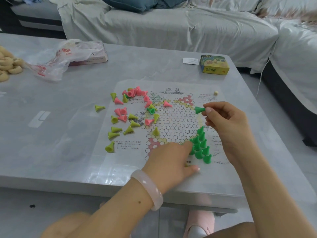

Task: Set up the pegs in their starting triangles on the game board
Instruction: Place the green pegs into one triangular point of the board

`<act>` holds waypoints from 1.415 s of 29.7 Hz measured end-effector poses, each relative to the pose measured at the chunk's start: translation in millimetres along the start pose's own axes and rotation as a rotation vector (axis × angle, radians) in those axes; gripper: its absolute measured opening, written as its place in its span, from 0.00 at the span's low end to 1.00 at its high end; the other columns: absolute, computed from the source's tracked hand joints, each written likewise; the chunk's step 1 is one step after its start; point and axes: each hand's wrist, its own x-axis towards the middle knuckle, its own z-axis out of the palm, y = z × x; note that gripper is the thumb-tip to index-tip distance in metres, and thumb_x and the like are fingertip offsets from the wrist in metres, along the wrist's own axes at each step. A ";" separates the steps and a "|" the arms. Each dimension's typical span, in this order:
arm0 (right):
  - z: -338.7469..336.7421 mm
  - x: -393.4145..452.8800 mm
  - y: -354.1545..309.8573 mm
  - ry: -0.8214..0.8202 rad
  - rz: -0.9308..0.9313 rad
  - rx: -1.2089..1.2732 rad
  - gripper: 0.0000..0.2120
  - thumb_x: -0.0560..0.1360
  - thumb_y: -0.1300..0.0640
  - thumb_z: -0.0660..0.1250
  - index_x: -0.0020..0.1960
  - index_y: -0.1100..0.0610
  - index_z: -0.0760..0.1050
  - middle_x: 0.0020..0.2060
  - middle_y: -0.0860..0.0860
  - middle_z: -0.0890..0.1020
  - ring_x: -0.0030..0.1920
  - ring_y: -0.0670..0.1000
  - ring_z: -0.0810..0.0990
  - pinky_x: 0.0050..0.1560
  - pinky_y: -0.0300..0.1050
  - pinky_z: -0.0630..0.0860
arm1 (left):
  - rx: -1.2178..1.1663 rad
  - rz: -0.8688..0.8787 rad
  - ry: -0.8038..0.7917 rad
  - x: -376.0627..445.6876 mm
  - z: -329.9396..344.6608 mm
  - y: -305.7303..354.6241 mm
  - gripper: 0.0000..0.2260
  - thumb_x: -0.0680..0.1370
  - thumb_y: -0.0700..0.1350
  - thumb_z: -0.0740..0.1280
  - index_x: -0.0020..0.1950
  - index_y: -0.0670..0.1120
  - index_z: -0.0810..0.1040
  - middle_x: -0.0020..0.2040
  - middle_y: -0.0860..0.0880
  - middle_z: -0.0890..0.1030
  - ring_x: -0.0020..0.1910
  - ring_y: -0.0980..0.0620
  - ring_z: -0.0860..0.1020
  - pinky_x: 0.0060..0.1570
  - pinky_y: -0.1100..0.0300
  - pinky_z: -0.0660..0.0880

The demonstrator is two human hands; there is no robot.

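Green plastic is what we pinch: our right hand [223,117] holds one green peg [199,110] by its tip, lifted above the game board [175,121]. Our left hand [173,160] lies spread flat on the board's near edge, forefinger touching the standing green triangle [200,146]. We judge that triangle nearly filled; next, seat this peg upright there. Pink and yellow pegs [130,114] lie loose at the board's left edge.

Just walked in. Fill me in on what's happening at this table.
A person is setting up a peg game on a paper board. The right hand pinches a green peg above the board, while the left hand reaches a finger to the cluster of standing green pegs. Pink pegs and yellow-green pegs lie scattered, unsorted.
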 end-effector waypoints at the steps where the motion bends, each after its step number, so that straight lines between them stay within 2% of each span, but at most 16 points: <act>1: -0.2 0.1 0.4 0.000 0.004 0.002 0.09 0.74 0.65 0.64 0.42 0.53 0.78 0.34 0.47 0.81 0.33 0.41 0.77 0.38 0.32 0.75 | 0.012 0.022 -0.004 0.7 1.7 2.4 0.14 0.76 0.55 0.61 0.53 0.46 0.67 0.48 0.46 0.77 0.49 0.45 0.74 0.38 0.58 0.65; 4: -1.4 0.4 1.2 -0.001 0.001 -0.008 0.09 0.75 0.65 0.63 0.42 0.53 0.78 0.34 0.49 0.81 0.32 0.41 0.77 0.39 0.33 0.75 | -0.006 0.041 -0.035 0.8 0.7 3.9 0.09 0.78 0.51 0.58 0.46 0.46 0.63 0.48 0.45 0.76 0.48 0.44 0.74 0.38 0.57 0.64; 6: -2.3 1.0 1.7 0.004 0.005 -0.007 0.09 0.75 0.65 0.63 0.42 0.53 0.78 0.35 0.49 0.81 0.32 0.41 0.77 0.39 0.34 0.75 | -0.059 0.012 -0.020 -0.5 -7.6 -3.1 0.09 0.79 0.50 0.57 0.45 0.45 0.65 0.47 0.46 0.76 0.47 0.46 0.74 0.40 0.56 0.68; 9: -3.1 1.7 1.7 0.007 -0.002 -0.035 0.10 0.75 0.64 0.62 0.42 0.52 0.78 0.35 0.49 0.81 0.33 0.41 0.77 0.40 0.35 0.76 | -0.172 -0.101 0.124 -1.3 -31.5 -31.7 0.11 0.79 0.51 0.57 0.46 0.44 0.71 0.42 0.49 0.79 0.41 0.49 0.76 0.43 0.53 0.74; 11: -3.3 2.0 3.0 0.018 -0.027 -0.112 0.11 0.75 0.64 0.62 0.41 0.50 0.77 0.35 0.48 0.81 0.34 0.42 0.77 0.41 0.36 0.75 | -0.181 -0.207 0.263 -2.7 -47.0 -58.2 0.11 0.78 0.51 0.59 0.45 0.44 0.71 0.36 0.50 0.76 0.36 0.51 0.74 0.37 0.57 0.71; 13: -3.2 1.8 4.7 0.017 -0.065 -0.246 0.12 0.75 0.63 0.62 0.40 0.48 0.76 0.36 0.46 0.81 0.37 0.44 0.78 0.42 0.37 0.75 | -0.153 -0.277 0.311 -6.3 -54.2 -79.5 0.10 0.77 0.51 0.61 0.44 0.44 0.70 0.33 0.51 0.73 0.34 0.52 0.71 0.33 0.60 0.66; 15: -2.5 1.4 7.2 -0.013 -0.105 -0.377 0.11 0.74 0.63 0.62 0.41 0.48 0.76 0.37 0.45 0.81 0.38 0.45 0.78 0.42 0.36 0.74 | -0.114 -0.299 0.263 -9.3 -52.9 -87.5 0.11 0.76 0.52 0.62 0.44 0.45 0.69 0.33 0.51 0.72 0.33 0.53 0.69 0.32 0.60 0.65; 17: -1.2 1.0 9.1 -0.043 -0.132 -0.476 0.09 0.74 0.62 0.63 0.42 0.50 0.76 0.38 0.45 0.81 0.39 0.41 0.77 0.39 0.27 0.71 | -0.056 -0.295 0.200 -10.3 -46.8 -87.5 0.11 0.76 0.52 0.62 0.43 0.45 0.69 0.34 0.51 0.71 0.33 0.53 0.68 0.31 0.60 0.64; 19: 0.4 1.1 10.1 -0.063 -0.154 -0.533 0.08 0.73 0.63 0.64 0.43 0.51 0.77 0.37 0.45 0.81 0.39 0.40 0.77 0.37 0.23 0.70 | -0.022 -0.292 0.177 -10.5 -43.2 -87.5 0.10 0.76 0.52 0.63 0.42 0.46 0.68 0.35 0.52 0.71 0.36 0.52 0.68 0.33 0.59 0.64; 26: 2.1 4.5 11.2 -0.102 -0.129 -0.624 0.06 0.72 0.62 0.66 0.41 0.52 0.77 0.35 0.44 0.80 0.37 0.40 0.76 0.37 0.21 0.69 | -0.037 -0.326 0.095 -11.5 -44.1 -95.4 0.12 0.71 0.53 0.69 0.43 0.47 0.70 0.37 0.54 0.72 0.40 0.51 0.71 0.37 0.58 0.67; 29: 0.9 6.4 10.2 -0.075 -0.135 -0.663 0.04 0.72 0.60 0.66 0.40 0.53 0.77 0.36 0.46 0.80 0.37 0.41 0.75 0.36 0.26 0.69 | -0.045 -0.312 0.116 -12.0 -44.9 -95.2 0.12 0.71 0.55 0.68 0.44 0.48 0.70 0.37 0.55 0.71 0.41 0.51 0.71 0.37 0.58 0.67; 32: 0.4 9.8 13.2 -0.085 -0.145 -0.792 0.04 0.72 0.57 0.67 0.39 0.51 0.76 0.42 0.49 0.76 0.38 0.43 0.71 0.38 0.29 0.63 | -0.023 -0.278 0.174 -13.2 -46.2 -95.7 0.11 0.75 0.56 0.62 0.44 0.48 0.71 0.36 0.55 0.70 0.38 0.54 0.70 0.34 0.61 0.65; 34: 1.1 11.2 15.9 -0.124 -0.117 -0.846 0.04 0.72 0.56 0.67 0.39 0.50 0.76 0.45 0.49 0.74 0.43 0.46 0.71 0.40 0.33 0.62 | -0.025 -0.269 0.210 -14.4 -48.0 -96.5 0.11 0.77 0.55 0.59 0.44 0.48 0.71 0.35 0.54 0.71 0.35 0.56 0.69 0.31 0.62 0.63; 37: 1.7 10.5 17.7 -0.187 -0.063 -0.873 0.03 0.73 0.55 0.66 0.40 0.49 0.76 0.48 0.49 0.72 0.52 0.50 0.71 0.49 0.39 0.61 | -0.052 -0.261 0.241 -15.2 -49.7 -98.0 0.10 0.77 0.53 0.58 0.42 0.49 0.71 0.33 0.53 0.72 0.33 0.57 0.69 0.30 0.60 0.62; 42: 2.2 10.8 19.3 -0.184 -0.047 -0.877 0.03 0.73 0.55 0.66 0.41 0.48 0.76 0.48 0.49 0.72 0.54 0.52 0.71 0.50 0.41 0.62 | -0.066 -0.260 0.243 -16.0 -49.9 -98.8 0.10 0.78 0.52 0.57 0.41 0.49 0.71 0.33 0.52 0.72 0.33 0.57 0.69 0.30 0.60 0.62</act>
